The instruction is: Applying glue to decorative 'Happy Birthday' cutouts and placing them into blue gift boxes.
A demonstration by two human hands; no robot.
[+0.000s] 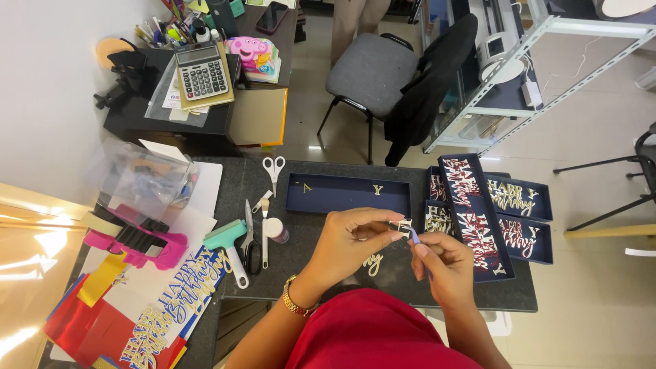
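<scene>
Gold letter (403,226) in left hand (352,242); right hand (441,263) grips tool (414,236).

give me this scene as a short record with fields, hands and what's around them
left hand: pinches a small gold cutout letter
right hand: holds a thin purple tool to the letter
tray: navy, open, two gold letters inside, just behind the hands
boxes: navy, stacked at right, holding cutout toppers
table: dark, with scissors, a teal scraper and a small bottle to the left
chair: grey, behind the table
</scene>
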